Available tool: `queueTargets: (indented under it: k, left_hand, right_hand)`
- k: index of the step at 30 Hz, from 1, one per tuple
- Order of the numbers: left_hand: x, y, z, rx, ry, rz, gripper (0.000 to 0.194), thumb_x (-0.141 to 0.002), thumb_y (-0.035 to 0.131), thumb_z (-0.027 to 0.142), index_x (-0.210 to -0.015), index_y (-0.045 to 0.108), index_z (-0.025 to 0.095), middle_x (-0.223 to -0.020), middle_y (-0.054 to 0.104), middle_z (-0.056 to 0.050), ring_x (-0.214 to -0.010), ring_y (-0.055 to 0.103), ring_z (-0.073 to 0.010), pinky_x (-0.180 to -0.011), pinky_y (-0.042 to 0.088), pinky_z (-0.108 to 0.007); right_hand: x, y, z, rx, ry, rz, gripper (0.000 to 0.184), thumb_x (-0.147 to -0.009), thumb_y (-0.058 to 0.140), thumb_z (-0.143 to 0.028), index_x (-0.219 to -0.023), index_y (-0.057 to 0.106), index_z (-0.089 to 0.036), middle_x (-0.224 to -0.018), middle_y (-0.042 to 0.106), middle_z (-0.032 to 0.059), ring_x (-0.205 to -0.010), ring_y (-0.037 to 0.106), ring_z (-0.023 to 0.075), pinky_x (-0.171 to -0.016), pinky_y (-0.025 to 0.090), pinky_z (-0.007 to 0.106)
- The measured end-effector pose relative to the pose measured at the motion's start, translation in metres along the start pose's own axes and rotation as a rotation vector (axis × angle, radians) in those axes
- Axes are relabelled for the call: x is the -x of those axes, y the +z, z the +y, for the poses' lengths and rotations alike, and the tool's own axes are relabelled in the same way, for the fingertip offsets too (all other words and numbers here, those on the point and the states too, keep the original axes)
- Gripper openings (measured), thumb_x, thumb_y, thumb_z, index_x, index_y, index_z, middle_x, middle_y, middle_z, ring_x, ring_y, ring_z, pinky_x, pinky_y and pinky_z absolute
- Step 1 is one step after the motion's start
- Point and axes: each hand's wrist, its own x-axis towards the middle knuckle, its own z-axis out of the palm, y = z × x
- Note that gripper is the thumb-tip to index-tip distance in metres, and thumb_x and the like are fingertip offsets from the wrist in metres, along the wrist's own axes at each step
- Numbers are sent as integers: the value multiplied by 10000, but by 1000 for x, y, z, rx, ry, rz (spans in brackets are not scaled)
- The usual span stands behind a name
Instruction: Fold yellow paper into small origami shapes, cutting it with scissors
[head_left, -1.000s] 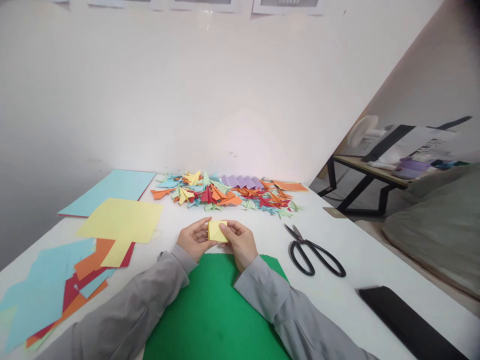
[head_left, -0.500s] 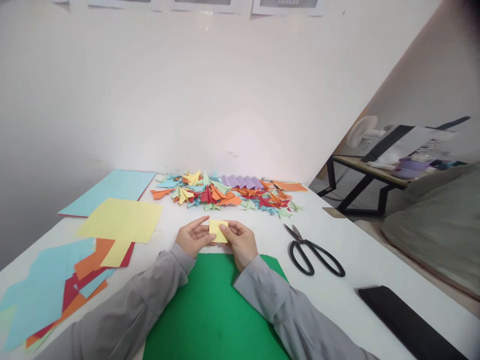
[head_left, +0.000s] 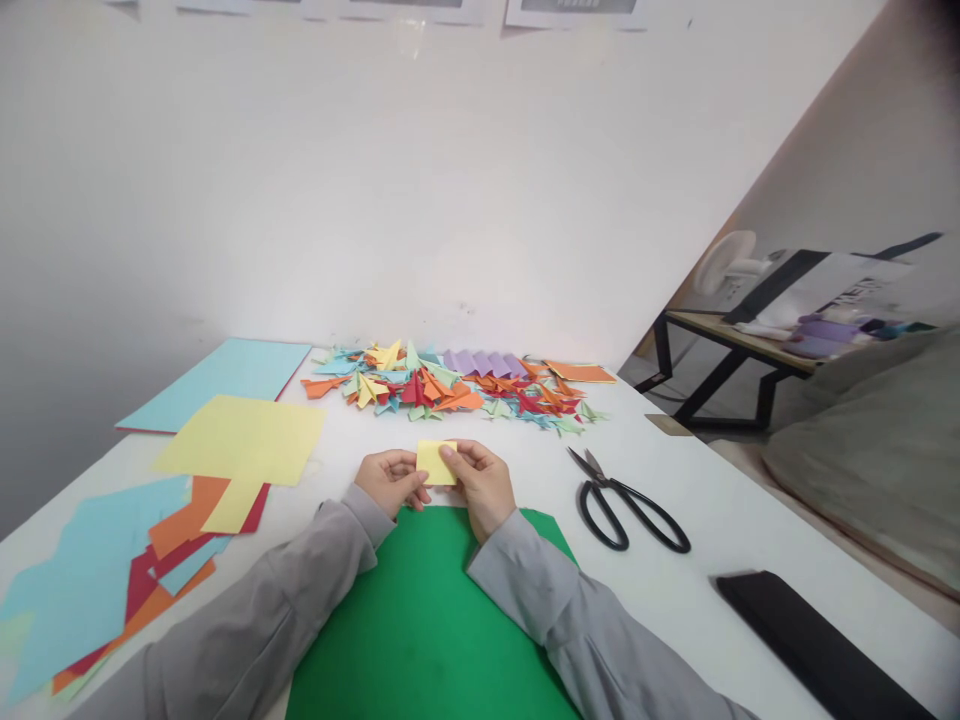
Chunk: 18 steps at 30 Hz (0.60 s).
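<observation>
A small yellow paper square (head_left: pixel 435 464) is held up between my two hands, above the far edge of a green mat (head_left: pixel 435 610). My right hand (head_left: pixel 486 482) pinches it from the right, thumb flat on its face and fingers behind. At its left edge, my left hand (head_left: pixel 388 478) is closed with the thumb on the lower left corner; the fingertips behind the paper are partly hidden. Beyond the hands lies a heap of small folded paper planes (head_left: pixel 420 388) in several colours.
Black-handled scissors (head_left: pixel 600 485) lie on the white table (head_left: pixel 660 600) to the right, blades slightly apart. A black flat case (head_left: pixel 810 640) sits nearer. To the left are yellow paper (head_left: pixel 244 440), coloured scraps (head_left: pixel 82 550) and light-blue sheets (head_left: pixel 225 380). A wall stands behind.
My left fingers have curled in and shifted slightly down at the square's left edge. The right hand and the paper have hardly moved.
</observation>
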Motion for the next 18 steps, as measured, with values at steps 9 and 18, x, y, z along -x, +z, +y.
queueTargets:
  k: [9, 18]
  left_hand:
    - [1, 2, 3, 58, -37, 28, 388, -474, 721, 365, -699, 573, 87, -545, 603, -25, -457, 600, -162, -381, 484, -229]
    - [1, 2, 4, 72, -65, 87, 491, -442, 722, 428, -781, 616, 88, -640, 633, -41, -512, 608, -160, -411, 526, -255]
  right_hand:
    - [3, 1, -3, 7, -34, -33, 258, -533, 716, -325, -719, 644, -161, -600, 615, -17, -488, 524, 95, -381, 409, 185]
    - [2, 0, -3, 18, -26, -79, 216, -555, 698, -339, -702, 665, -185, -620, 632, -8, -529, 547, 121, -432, 427, 217]
